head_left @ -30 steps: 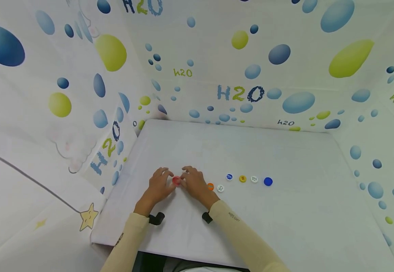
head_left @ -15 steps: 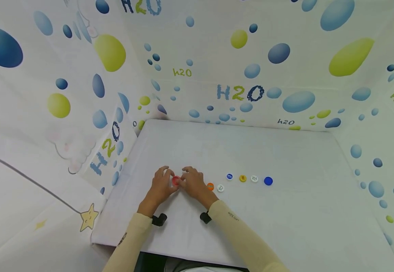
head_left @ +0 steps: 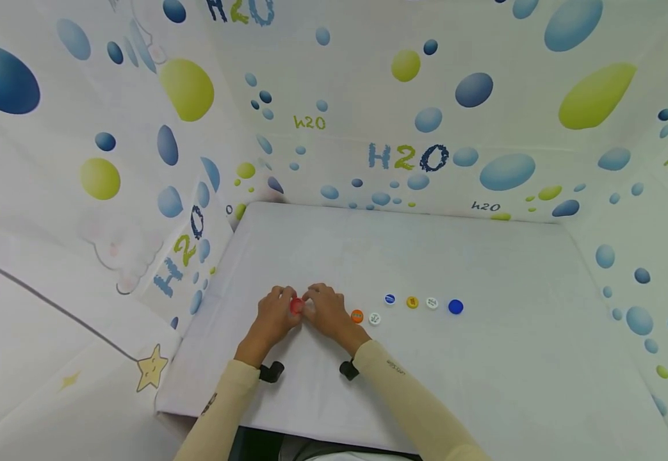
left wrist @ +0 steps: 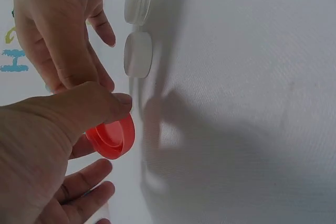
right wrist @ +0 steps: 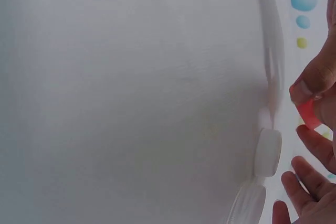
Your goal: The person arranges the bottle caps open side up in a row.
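Just above the table, both hands meet at a red bottle cap (head_left: 296,306). In the left wrist view its hollow, rimmed side shows. My left hand (head_left: 273,320) pinches the cap (left wrist: 122,140) between thumb and index finger, the other fingers loosely bent. From the right comes my right hand (head_left: 329,314), its curled fingers at the cap's right edge. The right wrist view shows red (right wrist: 308,115) between a thumb and fingertip there. Part of the cap is hidden behind the left thumb. An orange cap (head_left: 357,316) and a white cap (head_left: 374,319) lie beside the right wrist.
Farther right on the white-covered table (head_left: 483,371) lie a blue-and-white cap (head_left: 389,299), a yellow cap (head_left: 412,302), another white cap (head_left: 432,303) and a blue cap (head_left: 455,307). Printed curtains (head_left: 357,77) stand behind and at the sides.
The left hand has moved slightly right and its fingers have drawn in around the red cap. The cap has shifted a little left and turned. The caps on the table have stayed put.
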Demonstrator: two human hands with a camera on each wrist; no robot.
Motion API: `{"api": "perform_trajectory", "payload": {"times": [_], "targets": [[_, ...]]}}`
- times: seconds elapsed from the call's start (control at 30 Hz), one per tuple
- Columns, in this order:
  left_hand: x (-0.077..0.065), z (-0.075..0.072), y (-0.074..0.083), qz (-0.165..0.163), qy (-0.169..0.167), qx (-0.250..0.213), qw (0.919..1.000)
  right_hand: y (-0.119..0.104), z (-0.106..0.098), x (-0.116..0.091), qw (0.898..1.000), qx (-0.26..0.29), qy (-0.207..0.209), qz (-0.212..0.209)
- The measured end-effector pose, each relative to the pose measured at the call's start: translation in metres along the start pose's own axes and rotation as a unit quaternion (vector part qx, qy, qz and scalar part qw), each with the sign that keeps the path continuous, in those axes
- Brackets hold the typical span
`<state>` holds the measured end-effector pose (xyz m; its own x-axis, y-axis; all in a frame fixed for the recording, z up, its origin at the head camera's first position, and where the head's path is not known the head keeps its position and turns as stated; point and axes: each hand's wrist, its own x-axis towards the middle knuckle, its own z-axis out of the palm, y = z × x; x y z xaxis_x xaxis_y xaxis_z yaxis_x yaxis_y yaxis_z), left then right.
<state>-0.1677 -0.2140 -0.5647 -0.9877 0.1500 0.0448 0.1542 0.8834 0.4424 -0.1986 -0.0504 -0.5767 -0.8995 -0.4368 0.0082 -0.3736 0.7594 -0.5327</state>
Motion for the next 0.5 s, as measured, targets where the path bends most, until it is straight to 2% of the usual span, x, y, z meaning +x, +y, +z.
{"api": "perform_trajectory", "payload": {"times": [0.17, 0.37, 0.5], "targets": [[0.0003, -0.0009, 0.0007, -0.015, -0.007, 0.015, 0.9997, 0.0027, 0.0018, -0.0005, 0.999, -0.033, -0.003, -0.03], [-0.0023, -0.0019, 0.0034, -0.002, 0.006, 0.033, 0.9994, 0.006, 0.0033, 0.0, 0.997, -0.064, -0.004, -0.052], [-0.0011, -0.0014, 0.0041, -0.004, 0.006, 0.036, 0.9993, 0.0056, 0.0032, -0.0006, 0.995, -0.079, -0.002, -0.055]]}}
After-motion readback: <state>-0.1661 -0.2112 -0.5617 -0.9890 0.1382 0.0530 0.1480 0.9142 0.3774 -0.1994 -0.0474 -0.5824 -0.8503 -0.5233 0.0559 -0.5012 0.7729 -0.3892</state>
